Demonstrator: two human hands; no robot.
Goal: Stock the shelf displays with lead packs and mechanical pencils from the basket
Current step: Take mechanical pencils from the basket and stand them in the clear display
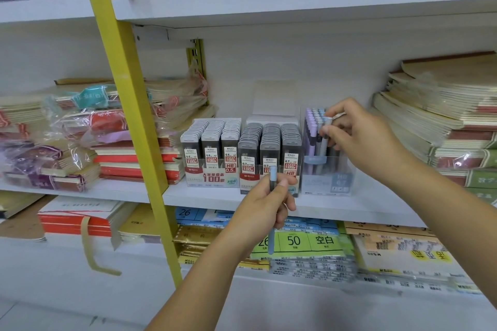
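My left hand (265, 204) grips a pale blue mechanical pencil (272, 240) upright, in front of the 0.7 lead pack display (269, 148). My right hand (363, 137) is at the top of the clear pencil box (329, 183) at the right end of the row, its fingers pinching a second pencil (325, 144) that stands among the lilac and blue ones. The 0.5 lead pack display (211, 150) sits just beside the 0.7 one, on its left. All three stand on the white shelf (209, 197), with stacked notebooks (441, 126) to either side.
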